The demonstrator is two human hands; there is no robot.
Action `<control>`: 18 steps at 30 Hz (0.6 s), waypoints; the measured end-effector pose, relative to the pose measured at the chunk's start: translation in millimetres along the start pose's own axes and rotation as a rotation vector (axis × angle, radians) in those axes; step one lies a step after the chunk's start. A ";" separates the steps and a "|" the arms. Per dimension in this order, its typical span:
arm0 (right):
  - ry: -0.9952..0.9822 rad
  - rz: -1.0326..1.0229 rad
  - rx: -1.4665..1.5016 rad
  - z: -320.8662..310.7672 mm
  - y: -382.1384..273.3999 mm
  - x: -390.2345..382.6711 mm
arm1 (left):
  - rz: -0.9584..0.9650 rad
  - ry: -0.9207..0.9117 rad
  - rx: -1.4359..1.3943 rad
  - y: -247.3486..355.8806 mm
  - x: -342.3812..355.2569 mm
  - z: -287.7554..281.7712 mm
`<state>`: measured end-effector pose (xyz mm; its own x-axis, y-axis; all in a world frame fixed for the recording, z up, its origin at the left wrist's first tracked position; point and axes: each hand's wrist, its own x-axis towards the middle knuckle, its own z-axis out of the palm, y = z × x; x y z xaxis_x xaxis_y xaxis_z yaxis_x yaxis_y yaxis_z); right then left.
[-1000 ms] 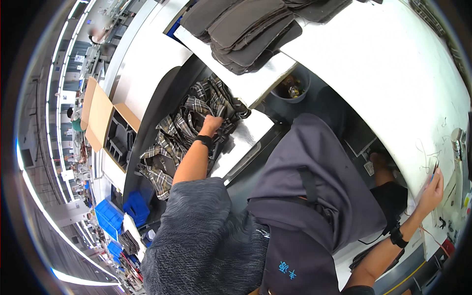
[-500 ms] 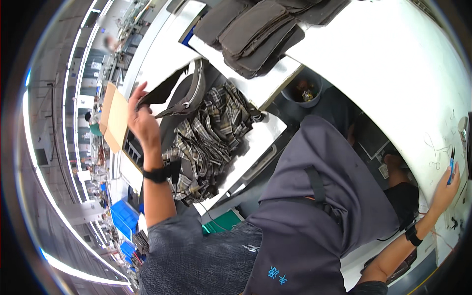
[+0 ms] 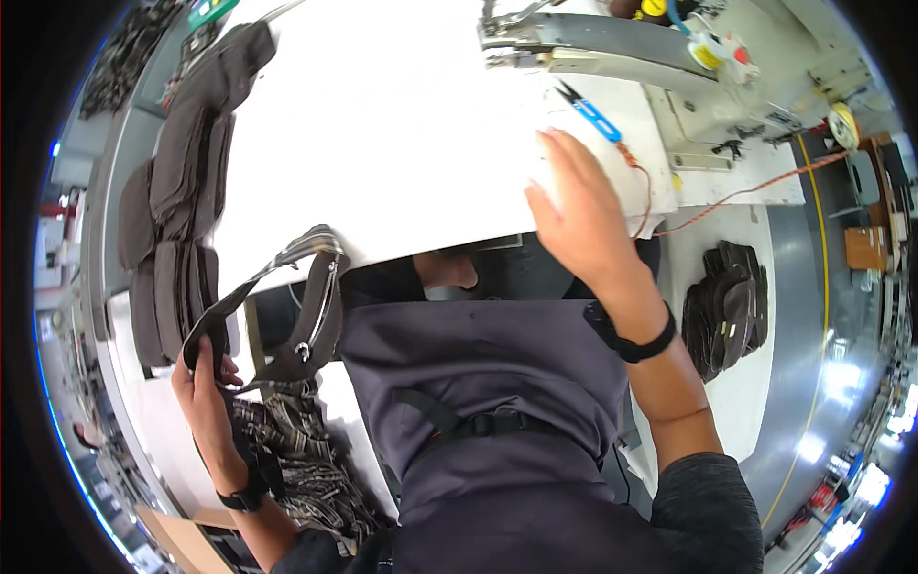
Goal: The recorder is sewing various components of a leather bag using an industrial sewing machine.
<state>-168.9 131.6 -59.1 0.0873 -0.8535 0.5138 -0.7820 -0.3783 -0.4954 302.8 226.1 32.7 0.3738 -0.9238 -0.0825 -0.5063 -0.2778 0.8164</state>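
My left hand [image 3: 203, 387] is closed on one end of a dark fabric strip with a zipper [image 3: 320, 311], which hangs in an open loop at the table's near edge. The zipper's metal pull shows low on the loop. My right hand [image 3: 579, 210] is over the white table [image 3: 402, 143], its fingers stretched out and the thumb apart, with nothing in it. Just beyond its fingertips lie blue-handled thread snips [image 3: 595, 117], tied to an orange cord [image 3: 643, 177]. Below the strip is a heap of plaid fabric pieces [image 3: 316, 478], partly hidden by my left arm.
Stacks of dark padded fabric pieces [image 3: 186, 182] line the table's left side. A sewing machine [image 3: 612, 43] stands at the far right. More dark pieces [image 3: 729, 311] lie on a white surface to the right. A cardboard box [image 3: 182, 540] is at the lower left.
The view has turned rightward to the table and sewing machine. My right hand has let go of the snips, which now lie on the table. My left hand still holds the zippered strip.
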 end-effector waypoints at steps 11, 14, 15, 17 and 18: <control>-0.203 -0.160 -0.075 58.3 -28.4 -3.1 | -0.058 0.014 -0.255 -16.0 -30.4 7.2; -0.185 -0.157 -0.046 38.6 -16.7 2.4 | -0.038 -0.016 -0.263 -15.2 -26.9 15.4; -0.144 -0.156 -0.119 34.5 -5.9 10.6 | -0.026 -0.029 -0.273 -13.7 -23.2 20.9; -0.035 -0.083 -0.237 41.1 25.3 33.5 | 0.003 -0.055 -0.280 -5.5 -18.1 26.1; -0.047 -0.071 -0.262 43.0 31.6 40.3 | 0.003 -0.058 -0.277 -3.1 -16.8 26.9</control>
<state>-163.5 69.8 -84.2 0.1714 -0.8461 0.5046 -0.9055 -0.3371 -0.2577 277.2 235.4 16.2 0.3238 -0.9402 -0.1054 -0.2727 -0.1995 0.9412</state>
